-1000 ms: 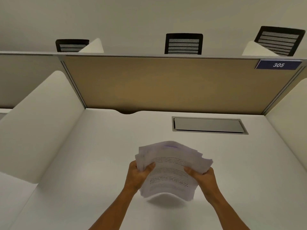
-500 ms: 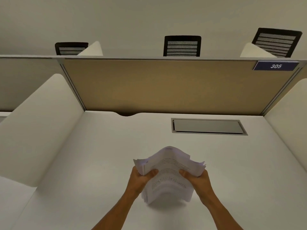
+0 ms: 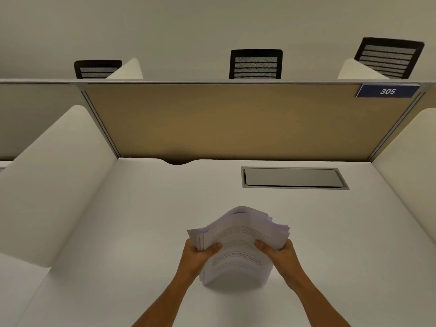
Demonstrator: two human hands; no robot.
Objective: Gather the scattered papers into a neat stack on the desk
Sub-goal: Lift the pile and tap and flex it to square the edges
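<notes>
We see the left hand (image 3: 197, 254) and the right hand (image 3: 280, 252) each closed on a side of the bundle of papers (image 3: 238, 246), held upright with uneven top edges, its lower edge down at the white bench (image 3: 141, 220).

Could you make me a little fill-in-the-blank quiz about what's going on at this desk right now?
1. The bundle of papers is gripped by ____ hands, the left hand and the right hand.
2. The blue sign on the divider reads ____.
3. Behind the divider, ____ black chair backs show.
4. The metal hatch set in the desk is ____.

Missing words: two; 305; three; closed
</notes>
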